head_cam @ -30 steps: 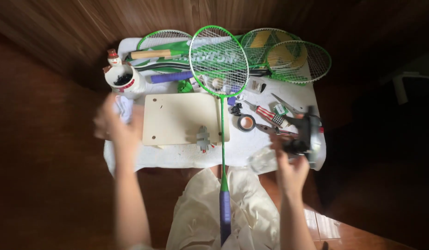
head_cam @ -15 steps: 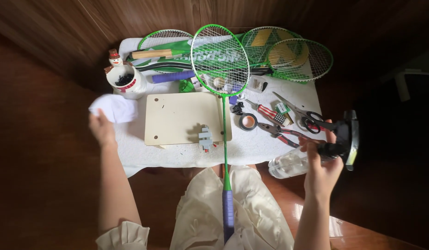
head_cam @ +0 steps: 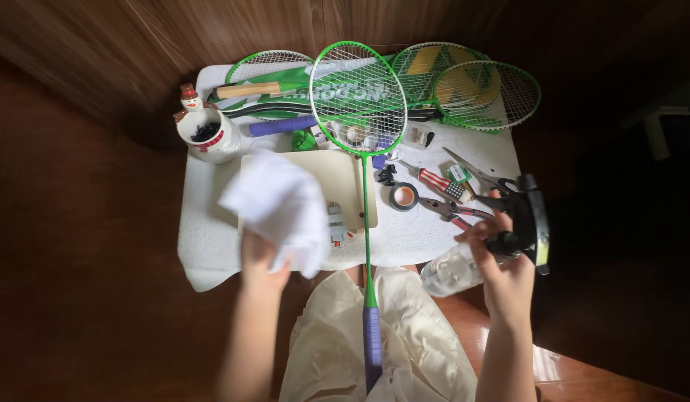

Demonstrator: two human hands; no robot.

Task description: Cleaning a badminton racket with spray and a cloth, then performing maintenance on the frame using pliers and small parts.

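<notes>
White cloth (head_cam: 279, 208) is gripped in left hand (head_cam: 261, 257), fingers closed on it, over the table's (head_cam: 211, 246) front edge. Clear spray bottle (head_cam: 494, 249) is clamped in right hand (head_cam: 505, 272) off the front right corner. Racket (head_cam: 363, 149) lies across the middle.

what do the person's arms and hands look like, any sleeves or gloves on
Both forearms are bare from the bottom of the picture up, with no sleeves in view. The left hand and right hand wear no gloves. No watch, ring or bracelet shows, though the left arm is blurred.

Cloth (head_cam: 281, 208) blurred; board (head_cam: 337, 179) half-hidden.
</notes>
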